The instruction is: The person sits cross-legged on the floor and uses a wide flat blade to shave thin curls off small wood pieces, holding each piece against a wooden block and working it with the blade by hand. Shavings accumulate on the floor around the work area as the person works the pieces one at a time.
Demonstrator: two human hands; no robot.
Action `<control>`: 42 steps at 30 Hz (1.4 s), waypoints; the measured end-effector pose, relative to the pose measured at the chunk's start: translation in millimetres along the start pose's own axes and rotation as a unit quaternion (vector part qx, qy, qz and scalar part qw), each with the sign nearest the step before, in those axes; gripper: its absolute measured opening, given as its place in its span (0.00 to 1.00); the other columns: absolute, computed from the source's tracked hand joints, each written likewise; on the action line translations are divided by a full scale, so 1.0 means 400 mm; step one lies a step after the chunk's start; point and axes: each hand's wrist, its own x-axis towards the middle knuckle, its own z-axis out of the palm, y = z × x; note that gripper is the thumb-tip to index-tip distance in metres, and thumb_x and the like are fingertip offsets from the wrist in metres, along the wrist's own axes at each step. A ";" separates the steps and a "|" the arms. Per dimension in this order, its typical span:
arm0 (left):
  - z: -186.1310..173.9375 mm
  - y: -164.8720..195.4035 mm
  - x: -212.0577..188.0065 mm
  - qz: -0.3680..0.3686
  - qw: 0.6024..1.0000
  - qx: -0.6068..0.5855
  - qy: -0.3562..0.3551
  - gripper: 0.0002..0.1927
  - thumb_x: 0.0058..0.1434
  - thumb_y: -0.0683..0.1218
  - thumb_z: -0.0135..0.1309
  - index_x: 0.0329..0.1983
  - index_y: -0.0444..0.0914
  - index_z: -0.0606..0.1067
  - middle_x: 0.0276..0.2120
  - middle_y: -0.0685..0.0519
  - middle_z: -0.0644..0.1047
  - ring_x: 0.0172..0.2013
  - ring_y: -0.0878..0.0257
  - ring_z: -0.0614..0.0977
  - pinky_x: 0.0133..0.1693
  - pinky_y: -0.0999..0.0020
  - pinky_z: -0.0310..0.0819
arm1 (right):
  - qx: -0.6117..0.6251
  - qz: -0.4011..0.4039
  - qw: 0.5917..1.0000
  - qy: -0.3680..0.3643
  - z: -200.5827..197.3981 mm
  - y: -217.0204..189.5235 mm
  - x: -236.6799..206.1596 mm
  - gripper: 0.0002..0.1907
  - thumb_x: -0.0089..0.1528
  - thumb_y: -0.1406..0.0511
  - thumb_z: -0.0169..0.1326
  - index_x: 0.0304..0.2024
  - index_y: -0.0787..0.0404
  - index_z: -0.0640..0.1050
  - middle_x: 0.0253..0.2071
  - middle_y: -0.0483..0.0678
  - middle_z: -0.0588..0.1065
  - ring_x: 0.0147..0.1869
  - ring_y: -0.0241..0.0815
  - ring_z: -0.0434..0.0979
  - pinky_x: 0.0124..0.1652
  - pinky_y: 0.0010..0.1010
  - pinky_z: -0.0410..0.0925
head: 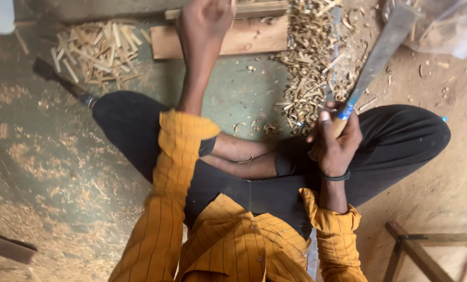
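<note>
A rough, earth-floored woodworking shop, seen from above. At centre, a wooden plank [233,39] laid flat as a chopping block. Just right of the plank, a thick heap of wood shavings [309,62]; to its left, a loose pile of split wooden sticks [95,49]. Sawdust spread across the dirt floor [40,156] below and left of the plank. Right of it, a long-bladed chopping knife [380,52] raised over the shavings.

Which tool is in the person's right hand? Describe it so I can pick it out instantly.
Start at the big heap of wood shavings ahead of the crossed legs. Right of it, the right hand grips a long flat grey blade slanting up and away. Blue tape wraps its wooden handle, unlike the dark tool lying far left.
</note>
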 end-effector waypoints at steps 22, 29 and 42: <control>0.047 -0.241 -0.110 -0.013 0.997 -0.017 0.068 0.05 0.52 0.35 0.62 0.27 0.33 0.76 0.25 0.46 0.82 0.28 0.56 0.88 0.29 0.64 0.79 | -0.062 -0.056 0.996 -0.028 0.094 0.013 -0.036 0.22 0.75 0.68 0.52 0.69 0.67 0.65 0.30 0.44 0.71 0.26 0.33 0.68 0.25 0.25 0.64; 0.039 -0.257 -0.110 0.007 0.997 -0.014 0.073 0.04 0.52 0.36 0.63 0.30 0.33 0.79 0.26 0.45 0.82 0.27 0.56 0.87 0.32 0.65 0.79 | 0.023 -0.025 0.998 -0.053 0.225 0.142 -0.198 0.15 0.78 0.67 0.44 0.64 0.65 0.58 0.26 0.44 0.68 0.21 0.34 0.66 0.21 0.25 0.64; -0.113 -0.118 -0.474 -0.415 0.792 -0.403 -0.196 0.24 0.70 0.63 0.48 0.43 0.39 0.77 0.30 0.59 0.77 0.27 0.70 0.81 0.27 0.73 0.75 | -0.284 0.010 0.946 -0.154 0.325 0.233 -0.157 0.26 0.77 0.61 0.45 0.77 0.55 0.62 0.31 0.42 0.73 0.33 0.26 0.69 0.34 0.22 0.67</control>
